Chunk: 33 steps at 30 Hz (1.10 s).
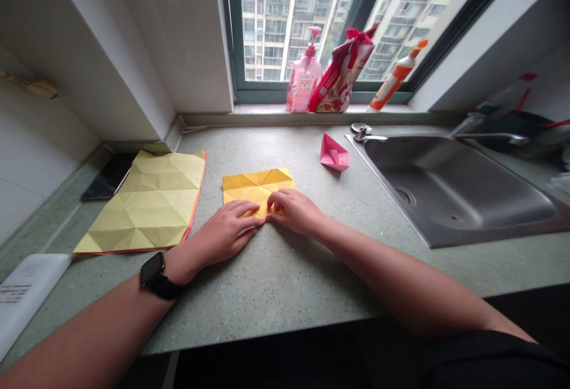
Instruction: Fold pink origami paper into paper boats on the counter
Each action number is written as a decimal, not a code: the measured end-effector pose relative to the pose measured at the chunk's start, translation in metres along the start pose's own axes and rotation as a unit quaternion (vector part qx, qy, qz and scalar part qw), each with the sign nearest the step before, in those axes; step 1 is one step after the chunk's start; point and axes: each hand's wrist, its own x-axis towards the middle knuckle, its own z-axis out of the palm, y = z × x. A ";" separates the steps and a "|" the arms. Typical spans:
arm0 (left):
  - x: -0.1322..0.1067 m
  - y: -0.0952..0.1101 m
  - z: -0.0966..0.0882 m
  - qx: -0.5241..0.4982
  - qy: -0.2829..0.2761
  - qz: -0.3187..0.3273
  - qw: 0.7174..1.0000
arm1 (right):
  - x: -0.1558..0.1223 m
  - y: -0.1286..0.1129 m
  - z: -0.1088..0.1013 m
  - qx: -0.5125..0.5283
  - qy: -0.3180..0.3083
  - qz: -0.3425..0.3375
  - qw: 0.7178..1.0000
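A creased yellow-orange sheet of origami paper (253, 187) lies on the counter in front of me, its fold lines meeting near the upper middle. My left hand (225, 228) rests on its lower left part with the fingers stretched out over the paper. At the lower right edge my right hand (294, 209) is closed, thumb and fingers pinching the paper close to the left fingertips. The hands cover much of the paper's near edge. Beyond my right hand stands a small pink folded paper piece (333, 157).
Creased pale yellow sheets (155, 193) lie at left, partly over a dark phone (104, 178). A white plastic object (31, 294) sits near left. The steel sink (427, 237) is at right. A pump bottle (303, 77), red bag (342, 74) and orange-white bottle (394, 83) line the windowsill.
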 end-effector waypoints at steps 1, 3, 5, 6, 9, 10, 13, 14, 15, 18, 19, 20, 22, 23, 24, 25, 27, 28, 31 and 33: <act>0.000 0.000 0.000 0.000 -0.002 0.001 1.000 | 0.002 0.000 -0.002 0.001 -0.011 0.004 1.000; 0.000 0.001 -0.001 -0.002 -0.006 0.000 1.000 | 0.004 -0.001 -0.004 0.000 -0.023 0.006 1.000; -0.001 0.001 -0.001 -0.005 -0.011 -0.003 1.000 | 0.004 0.001 -0.007 -0.005 -0.025 0.007 1.000; -0.001 0.001 -0.001 -0.007 -0.013 -0.006 1.000 | 0.003 0.002 -0.008 -0.009 -0.026 0.009 1.000; -0.002 0.000 -0.001 -0.013 -0.019 -0.015 1.000 | -0.001 0.011 -0.016 -0.021 -0.032 0.020 0.999; -0.002 0.000 -0.001 -0.016 -0.021 -0.016 1.000 | -0.002 0.016 -0.020 -0.023 -0.035 0.023 0.999; -0.003 0.000 0.000 -0.019 -0.025 -0.017 0.999 | -0.006 0.033 -0.034 -0.021 -0.048 0.031 0.998; -0.003 -0.001 0.000 -0.020 -0.026 -0.018 0.999 | -0.007 0.039 -0.039 -0.020 -0.054 0.036 0.998; -0.004 -0.001 0.000 -0.020 -0.028 -0.018 0.999 | -0.008 0.045 -0.044 -0.022 -0.059 0.040 0.997; -0.003 -0.002 0.000 -0.022 -0.032 -0.019 0.999 | -0.011 0.060 -0.056 -0.022 -0.081 0.056 0.995; -0.003 -0.002 0.000 -0.023 -0.032 -0.018 0.999 | -0.011 0.064 -0.060 -0.018 -0.091 0.060 0.994; -0.003 -0.002 -0.001 -0.025 -0.032 -0.018 0.999 | -0.012 0.068 -0.063 -0.011 -0.101 0.063 0.993; -0.002 -0.001 -0.002 -0.026 -0.034 -0.018 0.999 | -0.013 0.074 -0.069 0.005 -0.115 0.065 0.991; -0.002 -0.001 -0.002 -0.025 -0.037 -0.019 0.999 | -0.013 0.076 -0.072 0.014 -0.120 0.063 0.991; -0.002 0.000 -0.003 -0.022 -0.040 -0.019 0.999 | -0.013 0.078 -0.073 0.021 -0.119 0.059 0.991; -0.002 0.000 -0.003 -0.019 -0.043 -0.020 0.999 | -0.013 0.078 -0.073 0.026 -0.109 0.052 0.992; -0.002 0.001 -0.003 -0.012 -0.052 -0.021 0.998 | -0.012 0.075 -0.070 0.030 -0.054 0.027 0.998; -0.002 0.001 -0.002 -0.009 -0.058 -0.022 0.998 | -0.012 0.071 -0.066 0.031 -0.011 0.006 0.999; -0.002 0.001 0.001 0.002 -0.075 -0.026 0.997 | -0.013 0.052 -0.045 0.026 0.086 -0.088 0.992; -0.002 0.001 0.003 0.008 -0.081 -0.026 0.996 | -0.015 0.038 -0.030 0.006 0.062 -0.156 0.986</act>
